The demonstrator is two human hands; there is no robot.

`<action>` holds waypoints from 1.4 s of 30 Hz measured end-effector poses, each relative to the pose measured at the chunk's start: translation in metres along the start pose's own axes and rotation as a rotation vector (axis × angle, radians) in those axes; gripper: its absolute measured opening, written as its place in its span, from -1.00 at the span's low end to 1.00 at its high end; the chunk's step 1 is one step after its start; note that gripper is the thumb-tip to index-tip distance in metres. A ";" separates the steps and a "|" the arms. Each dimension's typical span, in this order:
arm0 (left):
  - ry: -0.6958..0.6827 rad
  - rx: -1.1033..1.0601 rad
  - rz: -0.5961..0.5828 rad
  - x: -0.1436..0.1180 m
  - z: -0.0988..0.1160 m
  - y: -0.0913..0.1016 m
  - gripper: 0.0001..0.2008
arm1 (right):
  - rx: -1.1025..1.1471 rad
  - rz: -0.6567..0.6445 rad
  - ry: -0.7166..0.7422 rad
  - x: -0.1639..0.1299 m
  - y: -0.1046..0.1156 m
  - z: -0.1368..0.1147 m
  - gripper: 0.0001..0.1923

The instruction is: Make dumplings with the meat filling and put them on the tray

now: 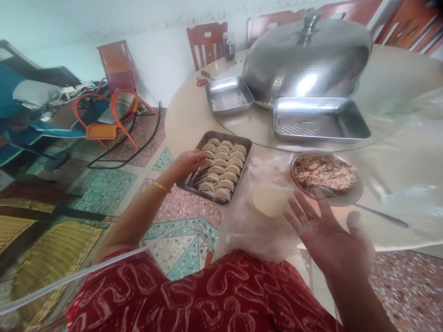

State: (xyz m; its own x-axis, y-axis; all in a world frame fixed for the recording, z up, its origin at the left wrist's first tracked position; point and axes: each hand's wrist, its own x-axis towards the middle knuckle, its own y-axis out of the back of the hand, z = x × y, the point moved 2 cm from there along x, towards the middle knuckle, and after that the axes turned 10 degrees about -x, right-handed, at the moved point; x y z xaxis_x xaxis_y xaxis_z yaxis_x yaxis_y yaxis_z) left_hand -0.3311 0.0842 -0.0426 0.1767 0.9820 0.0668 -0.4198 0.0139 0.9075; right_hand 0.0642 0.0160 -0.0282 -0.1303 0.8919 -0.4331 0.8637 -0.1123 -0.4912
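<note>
My left hand (192,161) reaches over the left side of a metal tray (188,183), its fingers closed together on a dumpling (206,163) in the left row. Several folded dumplings (230,176) lie in rows in this tray. Palm up and fingers spread, my right hand (334,237) is empty, in front of a bowl (358,189) of minced filling (323,171). A spoon (384,216) rests in the bowl with its handle sticking out to the right. Between my hands, round dough wrappers (267,200) lie on a thin plastic bag (238,230).
Two bare metal trays, a small one (230,96) and a larger one (321,121), sit on the glass turntable near a big domed steel cover (304,60). Red-handled scissors (201,82) and a dark bottle (229,46) are at the back. An orange rocking chair (116,92) stands left.
</note>
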 end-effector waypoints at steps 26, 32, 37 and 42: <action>0.093 0.299 -0.073 0.009 0.003 -0.009 -0.73 | 0.051 0.072 0.033 0.004 0.016 0.008 -0.55; 0.076 0.328 -0.060 0.008 0.003 -0.014 -0.76 | 0.061 0.076 0.008 0.005 0.019 0.009 -0.43; 0.058 0.378 -0.070 0.009 0.003 -0.014 -0.82 | 0.126 0.050 -0.024 0.008 0.026 0.010 -0.44; 0.027 0.425 -0.080 0.005 0.003 -0.010 -0.83 | 0.174 0.000 -0.014 0.011 0.034 0.012 -0.45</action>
State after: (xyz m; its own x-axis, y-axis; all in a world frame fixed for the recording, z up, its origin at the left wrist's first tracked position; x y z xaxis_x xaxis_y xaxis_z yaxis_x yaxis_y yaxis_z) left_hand -0.3234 0.0885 -0.0503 0.1681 0.9856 -0.0164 -0.0004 0.0167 0.9999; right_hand 0.0862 0.0169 -0.0585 -0.1384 0.8857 -0.4432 0.7667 -0.1875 -0.6140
